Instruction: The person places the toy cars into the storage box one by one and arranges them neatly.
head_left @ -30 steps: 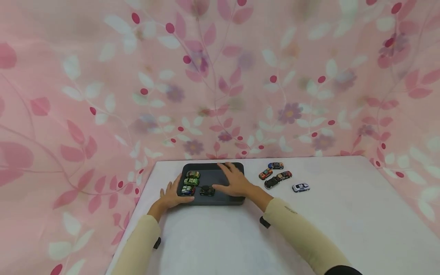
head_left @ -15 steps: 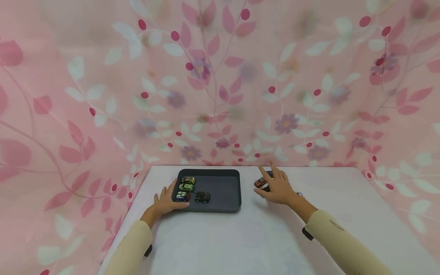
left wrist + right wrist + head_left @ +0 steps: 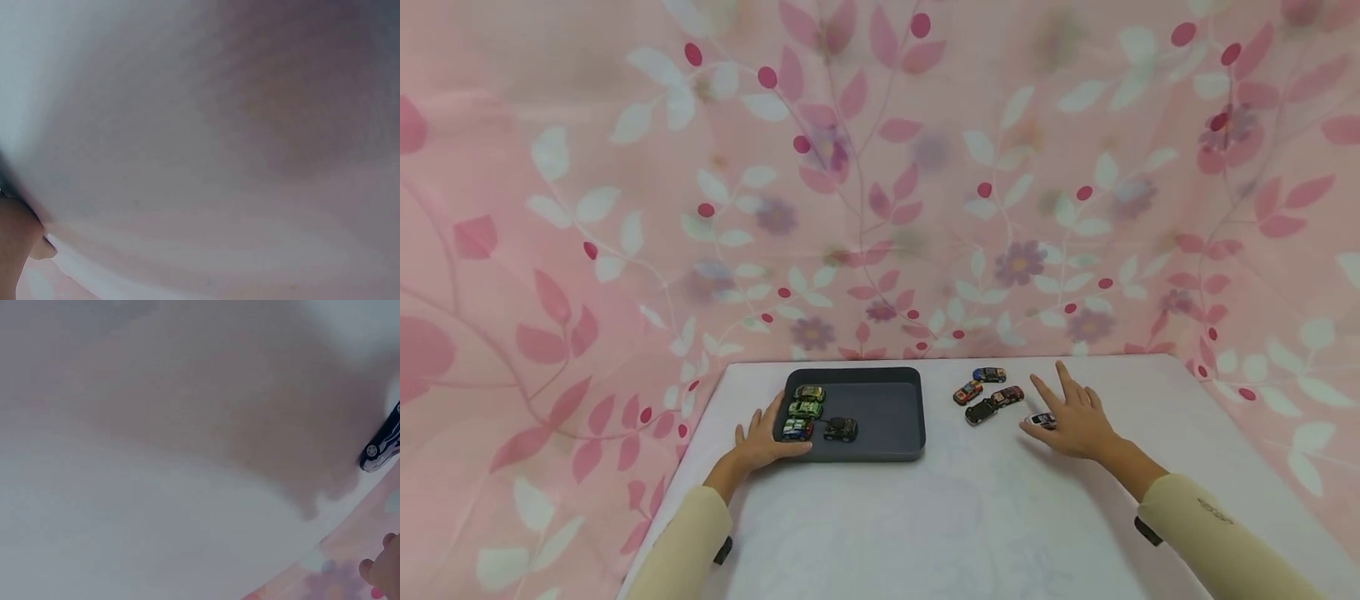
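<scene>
A dark grey rectangular tray (image 3: 887, 417) lies on the white table. In its left part stand a yellow-green toy car (image 3: 809, 393), a green toy car (image 3: 806, 409), a white-and-blue toy car (image 3: 797, 429) and a black toy car (image 3: 841, 429). My left hand (image 3: 757, 442) rests against the tray's left side, fingers spread, thumb over the front rim. Farther right, my right hand (image 3: 1072, 425) reaches over a white toy car (image 3: 1041, 421), thumb and fingers spread around it and partly covering it. The right wrist view catches that car (image 3: 382, 447) at its right edge.
Left of my right hand, a blue-and-orange car (image 3: 990, 375), a red-orange car (image 3: 967, 392), a red-and-black car (image 3: 1008, 396) and a black car (image 3: 981, 411) lie close together. Pink floral cloth (image 3: 880, 208) hangs behind the table (image 3: 925, 533).
My right hand has left the tray, crossed over the group of cars and come to the white car. The black car stays in the tray. My left hand keeps its place at the tray.
</scene>
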A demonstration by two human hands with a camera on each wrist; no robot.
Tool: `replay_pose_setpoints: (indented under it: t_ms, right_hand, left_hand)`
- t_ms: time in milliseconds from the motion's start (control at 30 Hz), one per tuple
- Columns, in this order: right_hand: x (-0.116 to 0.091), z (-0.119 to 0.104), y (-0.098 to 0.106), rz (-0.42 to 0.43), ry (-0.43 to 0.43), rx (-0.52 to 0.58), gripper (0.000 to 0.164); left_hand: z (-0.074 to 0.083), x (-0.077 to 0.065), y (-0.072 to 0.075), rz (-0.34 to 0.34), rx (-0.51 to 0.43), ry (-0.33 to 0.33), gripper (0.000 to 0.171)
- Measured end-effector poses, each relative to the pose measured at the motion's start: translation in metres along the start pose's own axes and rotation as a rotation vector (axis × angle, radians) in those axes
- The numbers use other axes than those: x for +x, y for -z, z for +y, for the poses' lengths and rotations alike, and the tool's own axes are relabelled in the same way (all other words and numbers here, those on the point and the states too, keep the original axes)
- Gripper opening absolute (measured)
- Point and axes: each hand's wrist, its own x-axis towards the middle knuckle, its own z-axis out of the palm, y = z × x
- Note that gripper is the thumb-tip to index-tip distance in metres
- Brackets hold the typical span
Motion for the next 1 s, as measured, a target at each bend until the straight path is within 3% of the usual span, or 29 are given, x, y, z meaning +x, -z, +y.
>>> replay_pose_setpoints:
  t_ms: [300, 500, 700, 867, 1000]
  right_hand:
    - [-0.012, 0.015, 0.012, -0.013, 0.003, -0.005, 0.100]
    - [-0.023, 0.021, -0.002, -0.038, 0.009, -0.005, 0.098]
    - [-0.027, 0.013, -0.013, -0.068, 0.021, 0.036, 0.099]
    - [-0.025, 0.005, -0.015, -0.080, 0.021, 0.095, 0.087]
    - [-0.024, 0.001, -0.013, -0.124, 0.017, 0.216, 0.071]
  left_hand:
    - [-0.001, 0.001, 0.000, -0.011, -0.004, -0.002, 0.126]
    - [0.002, -0.001, 0.003, -0.028, 0.017, 0.018, 0.126]
    - [0.002, -0.001, 0.004, -0.029, 0.022, 0.021, 0.127]
    - [0.001, 0.000, 0.005, -0.010, 0.015, 0.012, 0.128]
    - [0.001, 0.000, 0.002, -0.017, 0.015, 0.007, 0.128]
